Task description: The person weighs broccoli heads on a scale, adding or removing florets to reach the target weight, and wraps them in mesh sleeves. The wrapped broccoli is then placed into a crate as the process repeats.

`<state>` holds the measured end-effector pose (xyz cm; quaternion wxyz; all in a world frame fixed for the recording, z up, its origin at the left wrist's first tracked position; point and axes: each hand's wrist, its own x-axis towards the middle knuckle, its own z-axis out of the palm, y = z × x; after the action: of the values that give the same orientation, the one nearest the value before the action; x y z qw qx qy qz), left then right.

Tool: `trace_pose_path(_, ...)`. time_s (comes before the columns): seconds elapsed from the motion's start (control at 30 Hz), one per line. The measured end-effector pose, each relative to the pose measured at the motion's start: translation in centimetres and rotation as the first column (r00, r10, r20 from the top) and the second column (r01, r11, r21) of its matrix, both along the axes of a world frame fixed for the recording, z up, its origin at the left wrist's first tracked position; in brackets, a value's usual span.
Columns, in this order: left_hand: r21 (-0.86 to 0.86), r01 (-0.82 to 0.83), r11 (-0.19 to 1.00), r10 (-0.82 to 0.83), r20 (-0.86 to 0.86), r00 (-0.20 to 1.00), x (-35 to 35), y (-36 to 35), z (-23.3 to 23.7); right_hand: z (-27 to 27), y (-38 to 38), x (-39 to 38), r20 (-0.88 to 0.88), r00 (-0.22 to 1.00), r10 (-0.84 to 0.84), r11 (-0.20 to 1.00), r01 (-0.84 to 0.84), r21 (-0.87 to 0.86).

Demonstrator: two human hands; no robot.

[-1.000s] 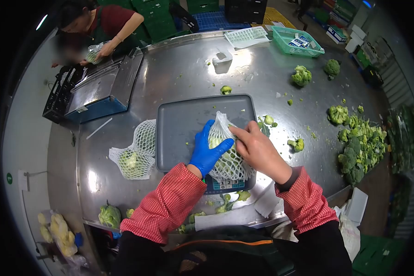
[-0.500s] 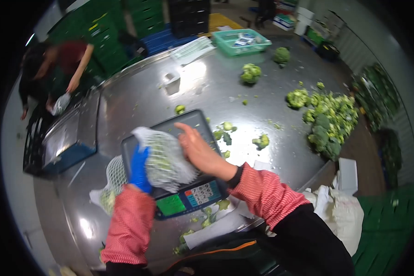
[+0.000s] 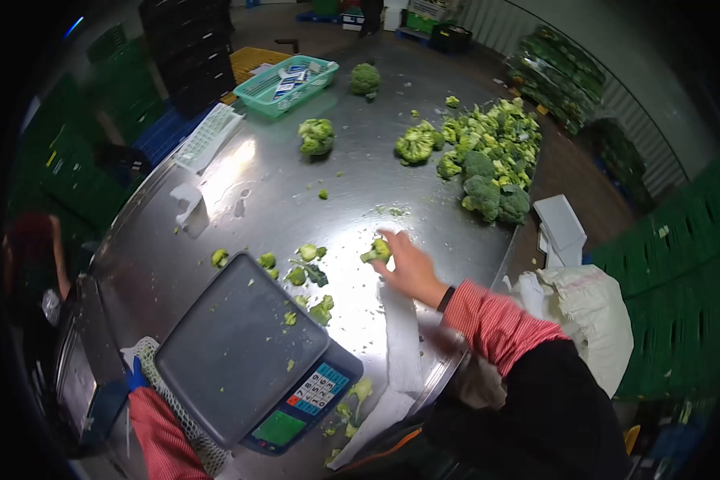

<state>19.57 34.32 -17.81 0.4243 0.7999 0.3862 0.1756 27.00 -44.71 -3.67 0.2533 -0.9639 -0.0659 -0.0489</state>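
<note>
My right hand (image 3: 412,270) has its thumb and forefinger around a small broccoli floret (image 3: 378,251), over the steel table. At the far left, my blue-gloved left hand (image 3: 137,374) is at the end of a white mesh net (image 3: 148,350); its fingers are mostly hidden. The net runs along the left side of a digital scale (image 3: 240,352), whose grey tray carries only a few green scraps. Beside the tray's upper right edge lie several loose florets (image 3: 307,253) and leaf bits.
A heap of broccoli (image 3: 496,152) covers the table's right end, with single heads (image 3: 317,137) farther back. A green basket (image 3: 252,102) holds packets. White paper strips (image 3: 402,344) lie near me; a white sack (image 3: 588,308) stands right. Another person (image 3: 36,240) is at the left.
The netted broccoli is off the scale tray. My left hand has moved left beside the scale, and my right hand has moved right to the floret. The view has turned right.
</note>
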Motion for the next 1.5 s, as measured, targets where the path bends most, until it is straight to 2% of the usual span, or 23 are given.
trace_pose_path(0.03,0.02,0.009,1.0,-0.009,0.009,1.0,0.4,0.1,0.1,1.2,-2.5,1.2,-0.067,0.994,-0.084,0.973,0.068,-0.221)
trace_pose_path(0.1,0.064,0.011,0.998,-0.013,0.026,1.0,0.2,0.4,1.4,2.0,-8.3,4.0,0.045,0.986,-0.16,0.797,0.156,-0.584)
trace_pose_path(0.17,0.11,0.001,0.994,-0.006,0.045,0.999,-0.4,0.3,3.5,3.4,-13.3,6.4,0.087,0.953,-0.289,0.663,0.265,-0.7)
trace_pose_path(0.23,0.242,-0.036,0.97,-0.023,0.238,0.971,-0.8,-1.0,7.0,1.4,-18.8,8.5,0.305,0.918,-0.254,0.562,0.396,-0.726)
trace_pose_path(0.3,0.295,0.071,0.953,-0.188,0.392,0.9,-1.3,-11.9,14.4,-0.7,-21.7,9.5,0.211,0.933,-0.293,0.638,0.355,-0.683)
trace_pose_path(0.37,0.268,0.147,0.952,-0.265,0.483,0.835,-1.8,-20.2,17.5,-1.5,-22.7,10.1,0.192,0.94,-0.283,0.704,0.339,-0.624)
trace_pose_path(0.43,0.278,0.322,0.905,-0.419,0.456,0.785,-3.7,-29.2,20.1,-1.5,-21.1,9.7,0.228,0.949,-0.219,0.77,0.311,-0.558)
trace_pose_path(0.53,0.236,0.571,0.786,-0.618,0.312,0.722,-8.0,-40.9,22.5,0.2,-16.1,8.3,0.122,0.977,-0.177,0.981,0.186,-0.063)
trace_pose_path(0.57,0.199,0.665,0.72,-0.692,0.281,0.665,-9.1,-43.5,22.5,0.9,-14.6,7.8,0.078,0.987,-0.142,0.982,0.13,0.139)
trace_pose_path(0.6,0.287,0.719,0.632,-0.774,0.214,0.595,-9.8,-45.5,22.5,2.4,-11.6,6.5,-0.007,0.997,-0.072,0.976,0.072,0.208)
trace_pose_path(0.63,0.07,0.732,0.678,-0.724,0.24,0.647,-10.9,-47.6,22.3,4.0,-7.9,5.0,-0.089,0.996,0.004,0.961,0.021,0.277)
trace_pose_path(0.7,0.046,0.738,0.674,-0.725,0.235,0.647,-12.6,-50.0,20.4,5.2,-1.4,2.7,-0.195,0.958,0.21,0.831,-0.07,0.551)
trace_pose_path(0.77,-0.053,0.728,0.684,-0.693,0.263,0.671,-13.9,-51.9,19.5,6.1,4.9,0.7,-0.34,0.857,0.388,0.645,0.011,0.764)
trace_pose_path(0.83,-0.144,0.733,0.665,-0.683,0.28,0.675,-14.8,-52.8,19.0,6.0,10.4,-1.2,-0.34,0.771,0.539,0.492,0.04,0.87)
trace_pose_path(0.93,-0.181,0.73,0.659,-0.658,0.332,0.676,-16.1,-53.3,18.4,4.3,15.4,-3.0,-0.356,0.736,0.576,0.62,-0.109,0.777)
trace_pose_path(1.07,-0.251,0.669,0.7,-0.581,0.345,0.737,-17.5,-53.7,17.0,4.3,16.2,-4.1,-0.173,0.857,0.486,0.76,-0.316,0.568)
trace_pose_path(1.17,-0.316,0.675,0.667,-0.602,0.306,0.738,-17.8,-53.8,16.8,6.4,12.6,-3.6,-0.197,0.926,0.322,0.888,-0.224,0.401)
trace_pose_path(1.23,-0.417,0.656,0.629,-0.582,0.306,0.753,-17.6,-54.2,16.7,4.3,8.2,-2.4,-0.058,0.987,0.151,0.984,-0.144,0.101)
trace_pose_path(1.3,-0.469,0.666,0.58,-0.599,0.309,0.739,-17.2,-55.1,16.2,0.7,3.0,-2.3,0.023,0.997,0.075,0.974,-0.068,-0.215)
trace_pose_path(1.33,-0.465,0.685,0.561,-0.62,0.312,0.72,-16.8,-55.4,15.7,-0.2,1.2,-2.6,-0.122,0.993,0.0,0.944,-0.04,-0.328)
trace_pose_path(1.37,-0.459,0.697,0.551,-0.635,0.312,0.707,-16.4,-55.5,15.2,-2.4,-0.4,-2.9,-0.142,0.99,-0.02,0.925,-0.035,-0.378)
trace_pose_path(1.43,-0.493,0.705,0.51,-0.655,0.308,0.689,-15.5,-56.7,14.7,-5.7,-2.7,-3.6,-0.26,0.966,-0.001,0.944,-0.085,-0.318)
trace_pose_path(1.5,-0.462,0.745,0.481,-0.72,0.277,0.636,-13.8,-57.5,14.6,-10.9,-4.8,-3.0,-0.065,0.992,0.111,0.993,-0.108,0.045)
